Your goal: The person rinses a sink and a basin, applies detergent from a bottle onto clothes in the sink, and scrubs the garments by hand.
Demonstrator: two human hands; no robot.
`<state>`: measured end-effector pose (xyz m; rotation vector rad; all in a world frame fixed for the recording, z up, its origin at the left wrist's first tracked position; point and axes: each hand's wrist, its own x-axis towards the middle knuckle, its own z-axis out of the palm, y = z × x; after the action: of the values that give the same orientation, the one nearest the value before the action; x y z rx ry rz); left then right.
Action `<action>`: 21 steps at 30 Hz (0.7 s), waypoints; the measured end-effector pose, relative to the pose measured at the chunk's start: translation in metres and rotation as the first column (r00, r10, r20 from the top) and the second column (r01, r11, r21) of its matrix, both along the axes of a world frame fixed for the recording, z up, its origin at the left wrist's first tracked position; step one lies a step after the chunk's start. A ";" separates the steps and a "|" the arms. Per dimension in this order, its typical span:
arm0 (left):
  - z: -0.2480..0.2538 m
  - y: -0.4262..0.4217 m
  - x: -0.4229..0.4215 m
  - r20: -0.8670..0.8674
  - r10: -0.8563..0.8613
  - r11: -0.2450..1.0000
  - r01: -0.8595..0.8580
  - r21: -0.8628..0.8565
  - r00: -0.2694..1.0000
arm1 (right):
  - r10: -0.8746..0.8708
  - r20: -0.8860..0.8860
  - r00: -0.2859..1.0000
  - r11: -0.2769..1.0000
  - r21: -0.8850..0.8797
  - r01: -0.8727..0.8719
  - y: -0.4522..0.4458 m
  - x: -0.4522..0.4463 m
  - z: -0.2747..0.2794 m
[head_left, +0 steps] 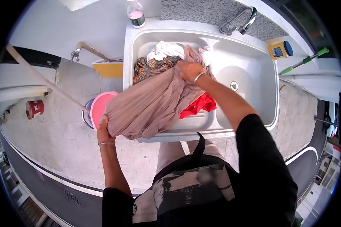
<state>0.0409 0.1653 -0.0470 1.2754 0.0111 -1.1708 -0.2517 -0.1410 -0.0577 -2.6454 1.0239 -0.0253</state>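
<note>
A dusty-pink piece of fabric (pixel 147 104), wet-looking and creased, is stretched between my two hands across the left part of the white sink (pixel 271 81). My left hand (pixel 104 128) grips its lower left end, out past the sink's edge and beside a pink bucket (pixel 98 108). Closed round the gathered upper part of the fabric is my right hand (pixel 189 71), above the sink. Under and around it lie a patterned dark cloth (pixel 151 68), a white cloth (pixel 165 50) and a red cloth (pixel 201 106). The cloth partly covers the bucket.
A chrome faucet (pixel 240 24) stands at the sink's back edge. A bottle (pixel 135 15) sits at the back left corner, a yellow jar (pixel 279 50) at the right. A wall tap (pixel 75 55), a hose (pixel 49 83) and a red bucket (pixel 35 109) are on the left.
</note>
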 end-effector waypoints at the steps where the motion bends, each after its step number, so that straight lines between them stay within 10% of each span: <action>1: -0.002 0.004 0.001 0.003 -0.003 1.000 0.003 0.000 1.000 | -0.001 -0.024 1.000 0.998 0.057 0.002 0.001 0.004 0.008; 3: -0.005 0.006 -0.004 -0.048 0.039 0.999 -0.038 0.009 0.998 | -0.018 -0.072 0.997 0.984 0.177 0.030 0.020 0.016 0.027; 5: -0.004 -0.001 -0.014 -0.055 0.041 0.999 -0.041 0.005 0.998 | 0.084 0.341 0.936 0.996 -0.067 -0.064 0.078 0.060 -0.003; 6: -0.004 -0.002 -0.018 -0.046 0.055 0.998 -0.055 -0.002 0.997 | 0.129 0.164 0.978 0.982 0.116 -0.149 0.114 0.085 -0.007; 8: -0.004 0.001 -0.027 -0.030 0.079 0.997 -0.079 -0.012 0.996 | 0.311 0.525 0.792 0.946 -0.251 -0.205 0.153 0.113 0.012; 13: 0.014 0.056 0.007 0.147 -0.008 0.996 -0.005 0.088 0.989 | 0.116 -0.013 0.993 0.993 0.021 -0.116 0.040 0.048 -0.053; 17: 0.030 0.044 0.030 0.278 -0.017 0.986 -0.030 0.165 0.960 | 0.102 -0.293 0.951 0.989 0.128 -0.067 -0.049 -0.037 -0.002; 21: 0.077 -0.044 0.034 0.195 -0.049 0.997 0.059 -0.047 0.980 | 0.021 -0.248 0.968 0.971 -0.224 -0.079 -0.073 -0.022 0.029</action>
<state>0.0745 0.1209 0.0302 1.3453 -0.1974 -1.0819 -0.2737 -0.2144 -0.0285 -2.9440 1.0876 0.2101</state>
